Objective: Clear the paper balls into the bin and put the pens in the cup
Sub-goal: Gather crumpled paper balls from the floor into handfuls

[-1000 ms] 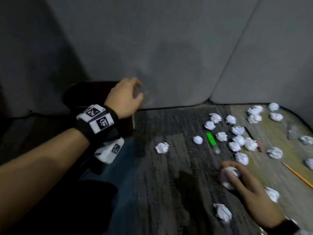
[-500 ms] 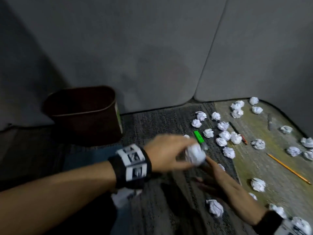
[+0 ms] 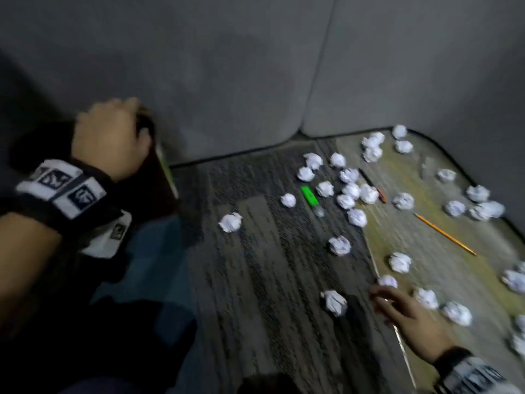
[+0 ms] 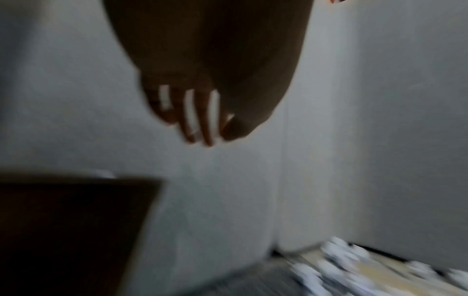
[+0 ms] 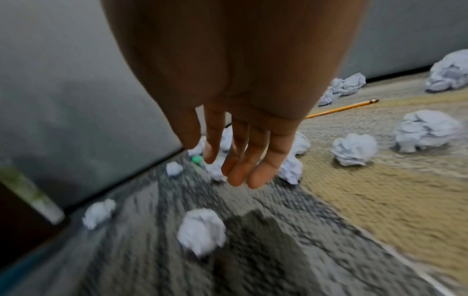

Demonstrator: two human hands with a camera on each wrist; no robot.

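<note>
My left hand point(image 3: 133, 120) is up at the left, over the dark bin point(image 3: 167, 177). It is curled round a paper ball; in the left wrist view white paper shows between the fingers point(image 4: 202, 128) above the bin point(image 4: 70, 220). My right hand point(image 3: 383, 297) hovers low over the carpet with straight fingers point(image 5: 235, 166), holding nothing, just short of a paper ball point(image 3: 387, 280). Another ball point(image 3: 334, 302) lies to its left. Several more balls are scattered across the floor. A green highlighter point(image 3: 309, 196), a black pen point(image 3: 370, 180) and a yellow pencil point(image 3: 444, 234) lie among them. No cup is in view.
Grey padded panels point(image 3: 227, 66) close off the back and right of the floor. The grey carpet meets a tan carpet point(image 3: 426, 265) on the right. My dark-clothed legs fill the lower left. A lone ball point(image 3: 230, 222) lies between the bin and the cluster.
My left hand came to the middle, took a paper ball from my right hand, and swung back left over the bin. My right hand drew back to the right, empty.
</note>
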